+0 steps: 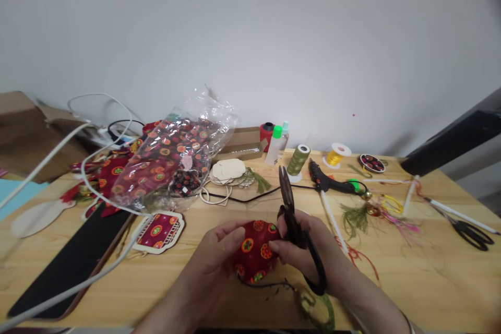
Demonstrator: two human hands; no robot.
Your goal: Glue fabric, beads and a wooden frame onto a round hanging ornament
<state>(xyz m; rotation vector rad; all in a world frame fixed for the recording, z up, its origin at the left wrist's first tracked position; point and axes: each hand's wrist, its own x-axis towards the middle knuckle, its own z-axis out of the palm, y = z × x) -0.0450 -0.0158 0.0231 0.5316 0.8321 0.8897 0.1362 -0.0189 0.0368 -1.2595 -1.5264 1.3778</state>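
Between my two hands is a dark red fabric piece (254, 250) printed with orange and green round flowers. My left hand (219, 255) grips its left side, thumb on top. My right hand (313, 245) pinches its right edge with thumb and fingers and also holds black scissors (288, 203), blades pointing up and away. A dark frayed strip (270, 285) hangs below the fabric, near a green cord (326, 313) on the table. Left of my hands lies a wooden frame ornament (159, 232) with the same patterned fabric inside.
A clear bag of patterned fabric (172, 156) lies at the back left, crossed by a white cable (84, 167). Behind my hands stand a green thread spool (299, 162), bottles (276, 146) and a black glue gun (329, 181). Other scissors (469, 232) lie far right.
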